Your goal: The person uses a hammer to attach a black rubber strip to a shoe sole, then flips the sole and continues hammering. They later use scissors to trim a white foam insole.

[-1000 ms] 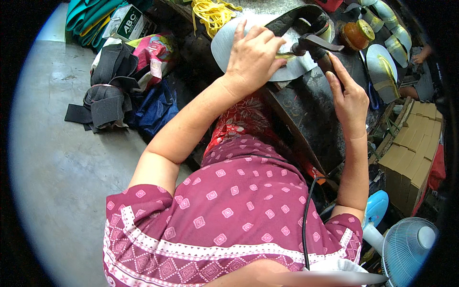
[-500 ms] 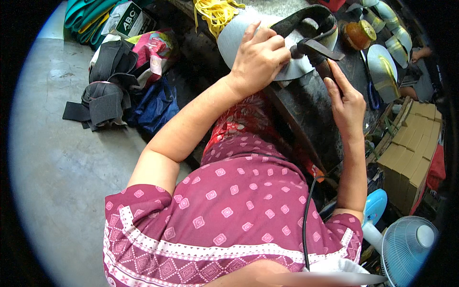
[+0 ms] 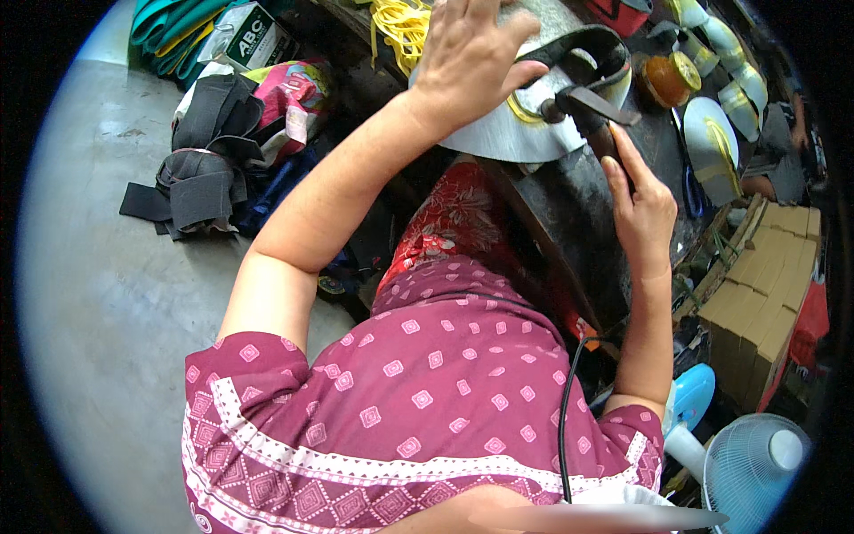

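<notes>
Black hammer (image 3: 587, 114), right hand (image 3: 644, 206) curled around it

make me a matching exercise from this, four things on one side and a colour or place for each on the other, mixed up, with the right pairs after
1. hammer
2. stringy bundle
3. fan
4. rolled strips

A. lower right corner of the picture
B. dark grey
C. gripped in the right hand
D. bright yellow

Pairs: 1-C, 2-D, 3-A, 4-B
</notes>
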Available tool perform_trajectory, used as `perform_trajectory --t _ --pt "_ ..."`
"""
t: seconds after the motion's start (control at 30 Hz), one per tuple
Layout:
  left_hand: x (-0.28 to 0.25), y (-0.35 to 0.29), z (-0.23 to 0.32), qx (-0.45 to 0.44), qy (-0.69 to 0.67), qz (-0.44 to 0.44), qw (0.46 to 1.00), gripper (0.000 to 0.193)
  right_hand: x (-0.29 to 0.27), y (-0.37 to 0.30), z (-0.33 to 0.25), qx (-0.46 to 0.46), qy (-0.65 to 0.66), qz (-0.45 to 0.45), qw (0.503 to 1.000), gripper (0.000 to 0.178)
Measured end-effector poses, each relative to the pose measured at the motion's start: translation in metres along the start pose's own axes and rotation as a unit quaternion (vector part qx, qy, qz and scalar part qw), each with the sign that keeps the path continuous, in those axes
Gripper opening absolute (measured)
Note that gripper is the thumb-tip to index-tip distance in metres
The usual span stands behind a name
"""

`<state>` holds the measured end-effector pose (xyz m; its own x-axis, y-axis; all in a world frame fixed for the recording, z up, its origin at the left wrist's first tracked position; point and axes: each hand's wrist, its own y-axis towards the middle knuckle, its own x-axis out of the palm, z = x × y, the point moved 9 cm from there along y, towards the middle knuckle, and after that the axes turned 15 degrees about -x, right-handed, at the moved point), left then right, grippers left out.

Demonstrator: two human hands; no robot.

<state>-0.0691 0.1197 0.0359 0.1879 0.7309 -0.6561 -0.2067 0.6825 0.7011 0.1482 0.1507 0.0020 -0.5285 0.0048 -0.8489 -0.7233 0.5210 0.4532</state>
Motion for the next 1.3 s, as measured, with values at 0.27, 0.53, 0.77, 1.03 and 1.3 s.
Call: perform_trajectory --t 0.27,0.53,0.77,1.03,1.3 --pt "0.059 0.040 0.005 -0.038 0.062 -0.072 0.995 0.025 -0.007 0.013 -0.005 -0.002 -0.038 -0.005 0.999 0.040" --pt "0.034 0.030 0.011 0.001 0.068 0.023 0.997 0.028 -0.008 0.028 0.014 0.029 -0.082 -0.035 0.996 0.039" --pt "0.042 -0.027 0.011 0.013 -0.011 -0.165 0.986 0.018 -0.013 0.026 0.020 0.022 -0.006 0.016 1.000 0.037" --pt "0.039 -0.043 0.016 -0.107 -0.056 -0.078 0.990 0.014 -0.002 0.023 0.027 0.068 -0.031 -0.011 0.997 0.039" --pt "0.040 -0.039 0.022 -0.026 -0.089 -0.071 0.993 0.010 -0.039 0.034 0.016 0.043 0.197 0.166 0.965 0.038"
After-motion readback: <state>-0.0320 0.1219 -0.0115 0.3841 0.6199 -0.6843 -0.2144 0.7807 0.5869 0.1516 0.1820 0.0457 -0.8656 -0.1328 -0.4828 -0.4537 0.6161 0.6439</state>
